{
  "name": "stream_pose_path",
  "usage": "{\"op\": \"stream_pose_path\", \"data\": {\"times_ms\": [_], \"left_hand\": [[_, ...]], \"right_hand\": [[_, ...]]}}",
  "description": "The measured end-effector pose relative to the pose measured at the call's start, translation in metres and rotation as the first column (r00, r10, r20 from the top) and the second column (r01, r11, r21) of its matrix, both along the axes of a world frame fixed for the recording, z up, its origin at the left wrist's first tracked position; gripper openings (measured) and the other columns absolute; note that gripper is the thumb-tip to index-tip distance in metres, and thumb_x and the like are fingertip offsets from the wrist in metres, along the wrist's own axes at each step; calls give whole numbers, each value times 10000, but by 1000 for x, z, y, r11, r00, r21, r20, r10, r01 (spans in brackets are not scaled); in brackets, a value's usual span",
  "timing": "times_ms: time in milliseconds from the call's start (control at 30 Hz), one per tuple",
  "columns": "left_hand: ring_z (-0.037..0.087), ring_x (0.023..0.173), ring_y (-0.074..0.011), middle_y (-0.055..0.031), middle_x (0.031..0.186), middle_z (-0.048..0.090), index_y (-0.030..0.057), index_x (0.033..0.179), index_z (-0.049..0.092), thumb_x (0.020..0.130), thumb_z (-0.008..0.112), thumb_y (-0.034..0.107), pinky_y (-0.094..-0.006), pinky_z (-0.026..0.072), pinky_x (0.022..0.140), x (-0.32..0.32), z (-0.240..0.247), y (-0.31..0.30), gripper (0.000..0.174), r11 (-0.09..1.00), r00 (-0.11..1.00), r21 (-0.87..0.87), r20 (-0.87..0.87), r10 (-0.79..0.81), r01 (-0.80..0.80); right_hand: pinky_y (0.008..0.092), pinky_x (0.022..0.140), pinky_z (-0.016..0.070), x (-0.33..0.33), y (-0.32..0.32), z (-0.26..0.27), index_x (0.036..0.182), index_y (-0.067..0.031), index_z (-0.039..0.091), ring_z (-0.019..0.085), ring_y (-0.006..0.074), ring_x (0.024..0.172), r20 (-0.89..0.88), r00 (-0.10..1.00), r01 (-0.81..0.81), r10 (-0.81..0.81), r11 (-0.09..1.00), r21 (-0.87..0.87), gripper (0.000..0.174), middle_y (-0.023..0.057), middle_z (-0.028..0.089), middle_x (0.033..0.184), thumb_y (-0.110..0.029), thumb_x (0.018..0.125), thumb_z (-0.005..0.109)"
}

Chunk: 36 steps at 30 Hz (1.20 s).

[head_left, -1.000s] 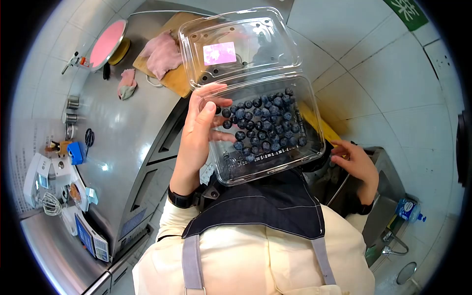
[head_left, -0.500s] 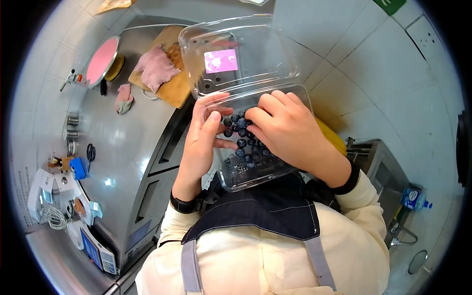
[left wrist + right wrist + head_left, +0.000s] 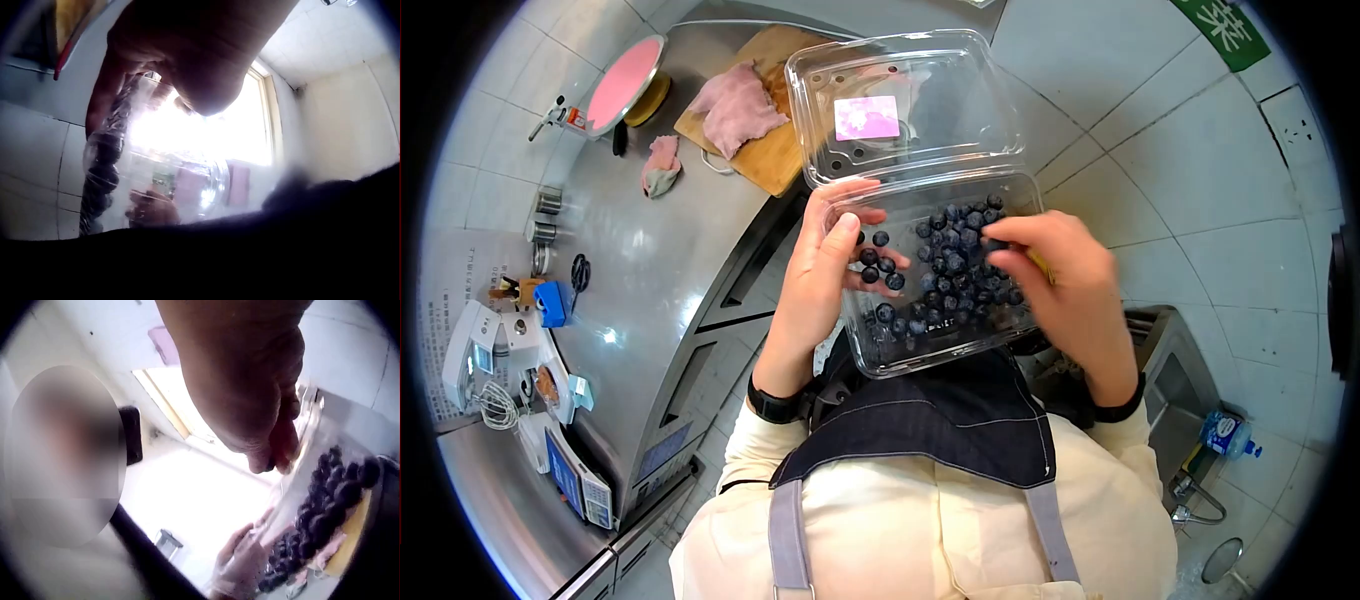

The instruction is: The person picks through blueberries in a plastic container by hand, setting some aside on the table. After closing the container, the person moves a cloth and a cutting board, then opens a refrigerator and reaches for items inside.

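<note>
My left hand (image 3: 812,265) holds a clear plastic clamshell box (image 3: 900,358) by its left side, thumb at the near rim and fingers seen through the plastic. Blueberries (image 3: 953,262) lie mostly toward the right of the box, with several apart at the left near those fingers. The lid (image 3: 955,95), with a pink label, stands hinged open at the far side. Over the right rim, my right hand (image 3: 1072,290) pinches a single blueberry (image 3: 270,467) between thumb and forefinger. In the left wrist view, glare washes out much of the box (image 3: 134,181).
On the steel counter (image 3: 640,250) at left are a wooden board (image 3: 795,165) with a pink cloth (image 3: 738,110), scissors (image 3: 580,275) and a scale (image 3: 580,475). A sink (image 3: 1175,370) with a tap and a bottle (image 3: 1228,435) is at right.
My right hand came from beside the box into the berries, then drew back to the right rim with a blueberry. The berries shifted rightward; the left hand keeps its hold.
</note>
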<state>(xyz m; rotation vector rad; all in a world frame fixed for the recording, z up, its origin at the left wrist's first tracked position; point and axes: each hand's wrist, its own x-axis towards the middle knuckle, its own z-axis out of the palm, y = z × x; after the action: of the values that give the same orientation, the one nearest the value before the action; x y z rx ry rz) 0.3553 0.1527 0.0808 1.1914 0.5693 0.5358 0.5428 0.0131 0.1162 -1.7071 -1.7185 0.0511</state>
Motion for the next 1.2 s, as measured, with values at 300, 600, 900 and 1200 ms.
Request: {"op": "stream_pose_path", "data": {"times_ms": [300,600,900,1200], "left_hand": [[658,820,-329,-170,1088,474,85,1317,380,935,447,400,-393,583,558,4,-2,0,500,998,998,-18,-18,56,-57],[656,826,-320,-168,1081,480,87,1307,395,930,459,401,-385,579,556,10,-1,0,495,999,999,-18,-12,33,-33],[656,835,-313,-167,1105,463,91,1309,392,942,440,386,-361,575,562,11,1,-2,473,1000,999,3,-39,10,-10],[604,862,-195,-148,1147,437,125,1318,401,978,415,315,-311,570,644,7,2,-1,390,999,999,5,-29,-36,36]], "right_hand": [[224,725,442,46,-83,-25,1021,-9,650,586,90,785,-620,723,347,-306,936,-57,145,9,639,860,-75,893,633],[275,646,454,76,-115,-110,1107,-8,617,570,158,671,-190,816,374,-546,749,-548,302,111,623,744,-176,859,659],[279,652,463,50,-75,-19,1074,-38,653,599,164,701,-316,867,389,-384,920,-51,231,68,653,797,-56,843,645],[321,700,423,-14,35,-5,739,-91,588,558,192,795,268,920,-268,287,957,-108,209,20,551,742,-244,722,729]]}}
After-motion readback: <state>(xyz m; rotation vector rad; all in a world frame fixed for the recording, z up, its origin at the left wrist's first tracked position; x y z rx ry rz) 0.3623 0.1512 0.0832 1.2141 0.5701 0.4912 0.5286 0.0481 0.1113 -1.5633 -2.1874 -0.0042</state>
